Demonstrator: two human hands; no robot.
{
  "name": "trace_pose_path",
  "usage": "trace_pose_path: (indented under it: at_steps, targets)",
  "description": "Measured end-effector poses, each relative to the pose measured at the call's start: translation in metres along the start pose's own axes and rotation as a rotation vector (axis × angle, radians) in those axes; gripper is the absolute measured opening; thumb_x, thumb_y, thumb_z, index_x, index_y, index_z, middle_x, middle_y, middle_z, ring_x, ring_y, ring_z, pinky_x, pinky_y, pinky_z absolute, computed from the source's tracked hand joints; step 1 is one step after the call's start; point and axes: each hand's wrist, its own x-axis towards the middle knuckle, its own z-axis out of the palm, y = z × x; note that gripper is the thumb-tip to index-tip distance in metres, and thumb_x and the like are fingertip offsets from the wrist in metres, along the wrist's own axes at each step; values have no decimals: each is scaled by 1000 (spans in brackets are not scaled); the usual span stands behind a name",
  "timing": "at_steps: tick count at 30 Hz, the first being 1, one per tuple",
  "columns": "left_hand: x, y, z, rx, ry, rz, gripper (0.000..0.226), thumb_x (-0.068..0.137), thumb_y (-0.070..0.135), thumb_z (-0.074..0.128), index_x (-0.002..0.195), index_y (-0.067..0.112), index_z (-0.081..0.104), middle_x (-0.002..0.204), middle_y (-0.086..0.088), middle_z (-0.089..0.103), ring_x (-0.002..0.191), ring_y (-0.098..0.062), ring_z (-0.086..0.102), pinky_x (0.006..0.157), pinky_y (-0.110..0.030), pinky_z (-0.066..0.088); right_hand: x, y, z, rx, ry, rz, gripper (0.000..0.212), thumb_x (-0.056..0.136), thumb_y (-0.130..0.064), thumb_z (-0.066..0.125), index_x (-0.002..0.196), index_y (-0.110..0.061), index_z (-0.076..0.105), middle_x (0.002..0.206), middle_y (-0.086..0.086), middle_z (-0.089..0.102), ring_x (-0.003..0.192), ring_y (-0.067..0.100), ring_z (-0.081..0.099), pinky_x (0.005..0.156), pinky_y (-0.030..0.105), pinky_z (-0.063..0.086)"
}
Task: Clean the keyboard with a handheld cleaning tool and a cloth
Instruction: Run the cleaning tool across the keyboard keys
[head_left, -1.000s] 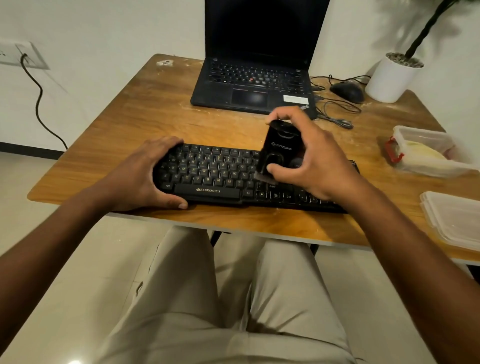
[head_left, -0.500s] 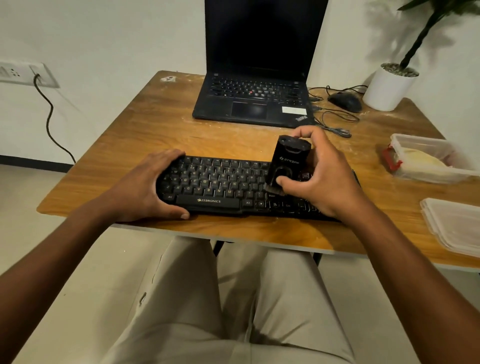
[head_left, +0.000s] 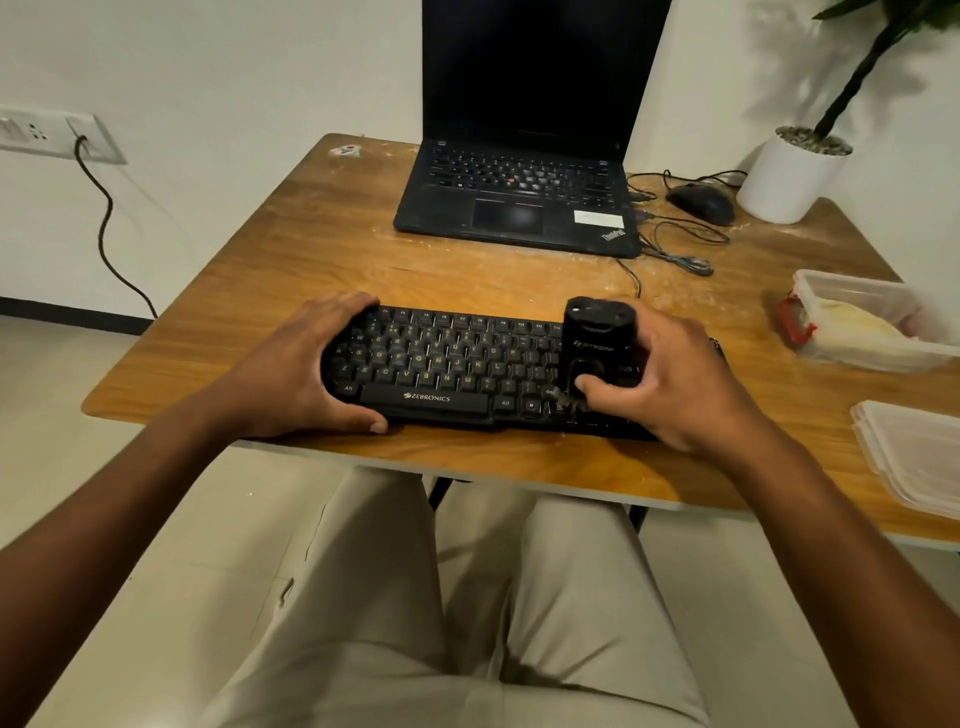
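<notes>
My right hand (head_left: 670, 379) grips the cleaning tool (head_left: 595, 348) upright over the keyboard (head_left: 447, 374); my left hand (head_left: 306, 374) clamps its end; I'd sweep slowly, row by row.

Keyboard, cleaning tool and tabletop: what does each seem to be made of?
The black Zebronics keyboard looks like matte plastic: dull keycaps, printed legends. The black handheld cleaning tool, gripped by the right hand, seems smoother plastic with a faint sheen; bristles show at its lower end. The brown table looks like wood or wood-grain laminate; its pale edge suggests laminate.
</notes>
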Motion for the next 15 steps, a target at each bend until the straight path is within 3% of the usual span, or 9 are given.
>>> trace_pose_path:
  at_steps: [4,7,9,12,15]
  targets:
    - [-1,-1,1,3,2,0,138,43,84,77,160,34,23,161,6,30,143,-10,30,117,-33,26,5,-10,11,108,116,-8,55,81,-15,83,113,-45,50,101,-29,59,92,-24,54,76,3,47]
    - [-1,-1,1,4,-3,-10,138,43,85,76,160,36,22,162,6,28,144,-10,28,117,-34,25,12,-22,37,164,112,-45,53,82,-15,83,113,-44,51,104,-21,63,97,-12,61,78,10,54]
    - [-1,-1,1,3,-2,-11,138,42,85,76,160,36,22,162,6,28,145,-11,28,117,-33,25,13,-21,44,109,68,-92,54,83,-16,82,124,-37,53,107,-18,64,102,-1,65,81,17,57]
    - [0,-2,1,3,-4,-7,139,43,85,76,160,35,22,162,5,28,145,-12,29,118,-36,26,9,-11,26,10,10,-38,59,84,-19,81,125,-43,47,106,-23,61,100,-3,61,76,11,54]
    - [0,-3,1,6,0,5,139,43,86,75,160,33,23,161,4,30,143,-9,29,117,-34,27,0,4,-4,-39,4,34,64,82,-15,82,126,-43,46,107,-24,60,103,0,61,85,17,52]
